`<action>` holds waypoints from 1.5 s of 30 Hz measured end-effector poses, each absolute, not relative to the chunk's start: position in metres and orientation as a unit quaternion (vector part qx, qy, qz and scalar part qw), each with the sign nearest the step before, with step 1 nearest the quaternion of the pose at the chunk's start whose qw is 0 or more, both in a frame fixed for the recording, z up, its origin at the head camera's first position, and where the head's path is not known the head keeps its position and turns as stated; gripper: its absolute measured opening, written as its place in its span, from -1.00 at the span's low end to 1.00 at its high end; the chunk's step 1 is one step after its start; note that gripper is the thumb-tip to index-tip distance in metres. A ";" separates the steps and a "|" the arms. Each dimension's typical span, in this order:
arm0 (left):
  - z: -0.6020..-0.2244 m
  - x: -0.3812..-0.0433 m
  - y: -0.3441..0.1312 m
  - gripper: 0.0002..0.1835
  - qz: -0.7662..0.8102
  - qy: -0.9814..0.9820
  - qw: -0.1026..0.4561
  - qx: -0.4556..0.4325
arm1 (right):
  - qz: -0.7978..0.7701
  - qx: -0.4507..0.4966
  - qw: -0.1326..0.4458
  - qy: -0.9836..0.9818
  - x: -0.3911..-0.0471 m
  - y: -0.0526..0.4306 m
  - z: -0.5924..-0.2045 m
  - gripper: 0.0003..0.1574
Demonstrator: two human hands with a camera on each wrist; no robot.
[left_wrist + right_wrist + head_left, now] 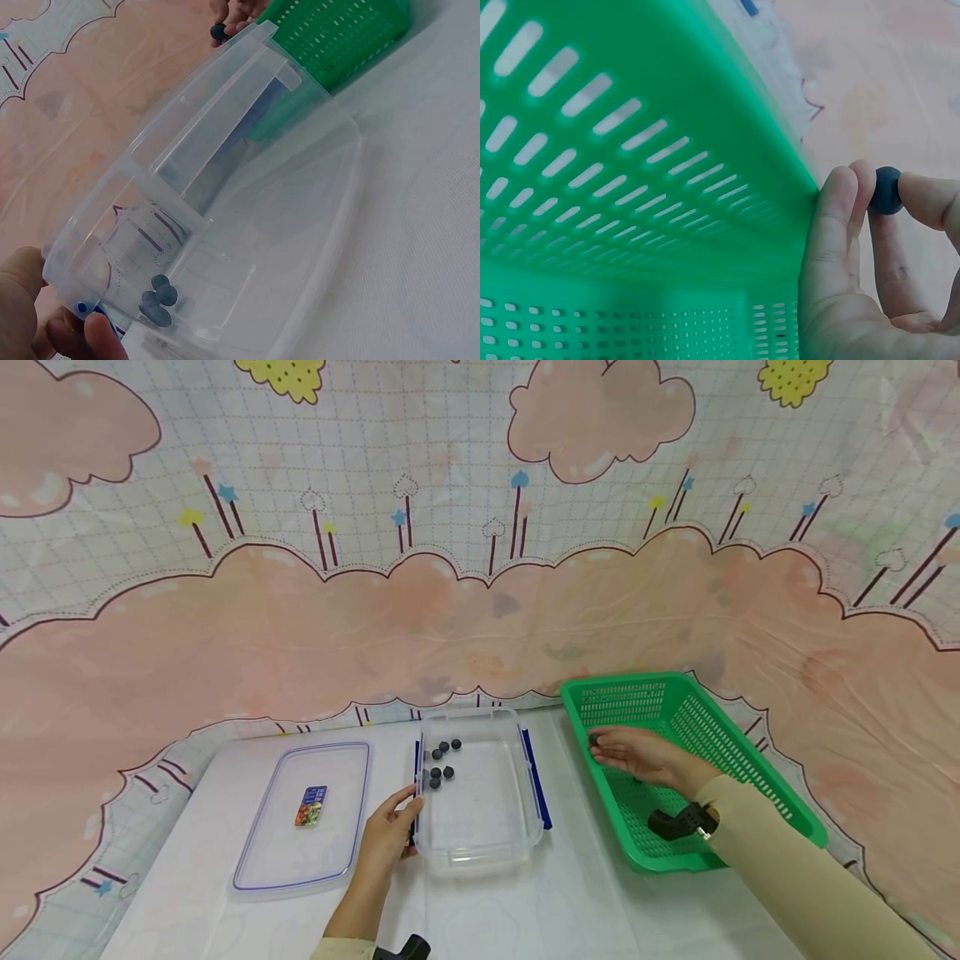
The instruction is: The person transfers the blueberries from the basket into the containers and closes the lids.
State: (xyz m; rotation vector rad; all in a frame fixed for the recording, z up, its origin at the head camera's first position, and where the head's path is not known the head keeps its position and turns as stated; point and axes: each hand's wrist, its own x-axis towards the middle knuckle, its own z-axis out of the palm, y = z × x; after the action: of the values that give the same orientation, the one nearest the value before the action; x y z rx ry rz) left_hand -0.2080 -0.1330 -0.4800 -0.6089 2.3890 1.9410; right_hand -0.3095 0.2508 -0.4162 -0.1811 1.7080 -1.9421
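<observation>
Patterned cloth [450, 627] backs the right grip [651, 758], pinching a dark ball [886, 190], and the left grip [386, 833], holding a clear box [487, 806].

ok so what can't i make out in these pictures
- Small print on the label on the lid: too small, head view.
- Part of the basket floor: behind the right hand and sleeve, head view.
- Part of the held ball: covered by fingertips, right wrist view.
- Rest of the left hand: cut off by the left edge, left wrist view.
</observation>
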 end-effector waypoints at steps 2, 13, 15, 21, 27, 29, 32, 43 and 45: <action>-0.480 -0.208 -0.133 -0.52 0.618 0.762 0.002 -0.193 | -0.716 -0.080 0.270 0.639 -0.309 0.248 -0.416 -0.29; -0.482 -0.208 -0.132 -0.53 0.622 0.758 -0.001 -0.195 | -0.699 -0.098 0.254 0.662 -0.305 0.230 -0.411 -0.30; -0.482 -0.208 -0.132 -0.52 0.623 0.758 0.000 -0.196 | -0.696 -0.099 0.253 0.664 -0.305 0.228 -0.410 -0.30; -0.482 -0.208 -0.132 -0.52 0.622 0.758 -0.001 -0.197 | -0.689 -0.106 0.249 0.672 -0.307 0.219 -0.409 -0.36; -0.481 -0.208 -0.132 -0.52 0.624 0.756 0.000 -0.199 | -0.693 -0.121 0.254 0.664 -0.311 0.205 -0.413 -0.41; -0.481 -0.208 -0.132 -0.52 0.624 0.756 0.000 -0.198 | -0.695 -0.122 0.255 0.661 -0.312 0.199 -0.414 -0.40; -0.482 -0.208 -0.132 -0.52 0.624 0.756 0.000 -0.197 | -0.695 -0.120 0.255 0.661 -0.314 0.192 -0.415 -0.40; -0.482 -0.207 -0.132 -0.52 0.622 0.757 0.001 -0.199 | -0.670 -0.116 0.259 0.686 -0.322 0.166 -0.423 -0.48; -0.482 -0.207 -0.132 -0.52 0.621 0.758 0.001 -0.199 | -0.667 -0.114 0.262 0.689 -0.323 0.160 -0.424 -0.53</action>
State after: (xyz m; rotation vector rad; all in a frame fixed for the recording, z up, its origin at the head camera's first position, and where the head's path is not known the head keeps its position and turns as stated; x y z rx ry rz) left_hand -0.2072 -0.1320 -0.4820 -0.6254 2.3781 1.9506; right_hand -0.3227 0.1603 -0.4243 -0.3072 1.8641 -1.8042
